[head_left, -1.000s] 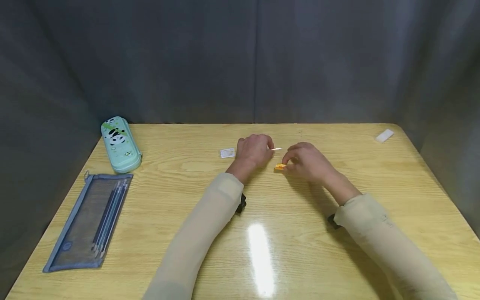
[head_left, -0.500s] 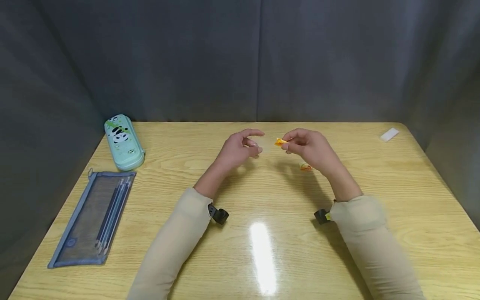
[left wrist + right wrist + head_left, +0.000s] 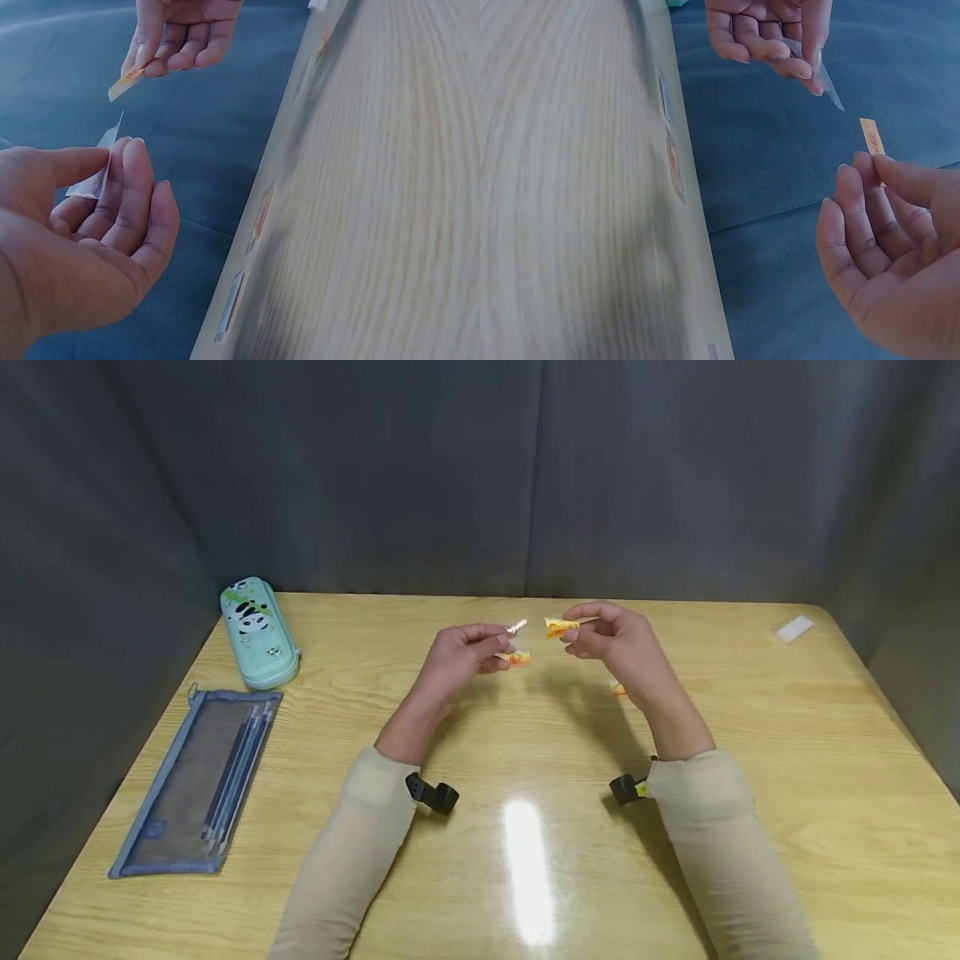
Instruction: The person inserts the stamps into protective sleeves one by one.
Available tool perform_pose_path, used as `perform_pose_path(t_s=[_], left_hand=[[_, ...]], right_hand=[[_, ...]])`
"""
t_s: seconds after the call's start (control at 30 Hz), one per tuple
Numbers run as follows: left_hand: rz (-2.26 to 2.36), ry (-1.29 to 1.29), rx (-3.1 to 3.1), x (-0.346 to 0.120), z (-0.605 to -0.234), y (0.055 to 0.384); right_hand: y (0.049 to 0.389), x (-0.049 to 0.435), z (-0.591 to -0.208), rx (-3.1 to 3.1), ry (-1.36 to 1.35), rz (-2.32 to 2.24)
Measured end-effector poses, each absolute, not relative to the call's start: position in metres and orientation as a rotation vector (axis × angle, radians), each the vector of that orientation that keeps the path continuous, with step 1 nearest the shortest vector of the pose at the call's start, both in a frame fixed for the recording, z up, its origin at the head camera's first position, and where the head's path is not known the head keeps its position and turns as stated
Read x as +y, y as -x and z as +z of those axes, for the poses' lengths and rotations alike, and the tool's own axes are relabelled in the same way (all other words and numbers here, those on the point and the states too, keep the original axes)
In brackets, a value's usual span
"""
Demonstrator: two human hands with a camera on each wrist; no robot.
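Observation:
My left hand [image 3: 461, 653] pinches a small piece of clear film [image 3: 96, 174] between thumb and index finger; it glints in the head view. Facing it, my right hand [image 3: 613, 637] pinches a small orange-and-yellow printed strip [image 3: 872, 136] by one end. The two pieces are apart, with a narrow gap between them. Below my left fingertips, a small orange-and-white printed piece [image 3: 517, 658] lies on the table. Another such piece [image 3: 617, 688] lies partly hidden behind my right hand. In the left wrist view, a small whitish rectangle [image 3: 230, 306] lies beside the nearer printed piece.
At the left stand a mint panda pencil case [image 3: 258, 631] and a blue mesh zip pouch [image 3: 180, 802] with several pencils inside. A white rectangular block [image 3: 793, 628] lies at the far right corner. Dark curtains [image 3: 480, 485] hang behind the wooden table [image 3: 570, 852].
Both hands have risen from the tabletop with the right still holding the printed strip. My left hand, spread half a second ago, has its thumb and index finger together on the clear film.

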State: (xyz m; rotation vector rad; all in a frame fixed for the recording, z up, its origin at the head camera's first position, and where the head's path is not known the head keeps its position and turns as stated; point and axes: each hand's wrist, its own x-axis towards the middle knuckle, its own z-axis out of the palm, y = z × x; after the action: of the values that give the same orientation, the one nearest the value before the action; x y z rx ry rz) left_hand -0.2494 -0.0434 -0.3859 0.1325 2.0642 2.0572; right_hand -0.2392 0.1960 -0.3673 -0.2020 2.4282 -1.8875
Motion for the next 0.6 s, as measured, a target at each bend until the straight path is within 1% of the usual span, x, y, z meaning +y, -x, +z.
perform_pose_path(t_s=[0.3, 0.6], left_hand=[[2.067, -0.111, 2.077, -0.0427, -0.3899, 0.2475], [2.068, -0.129, 2.054, -0.0452, -0.3904, 0.2472]], right_hand=[[0.2399, 0.1923, -0.3724, 2.41, 0.222, -1.793], [0.2385, 0.1867, -0.3731, 2.331, 0.167, -1.913]])
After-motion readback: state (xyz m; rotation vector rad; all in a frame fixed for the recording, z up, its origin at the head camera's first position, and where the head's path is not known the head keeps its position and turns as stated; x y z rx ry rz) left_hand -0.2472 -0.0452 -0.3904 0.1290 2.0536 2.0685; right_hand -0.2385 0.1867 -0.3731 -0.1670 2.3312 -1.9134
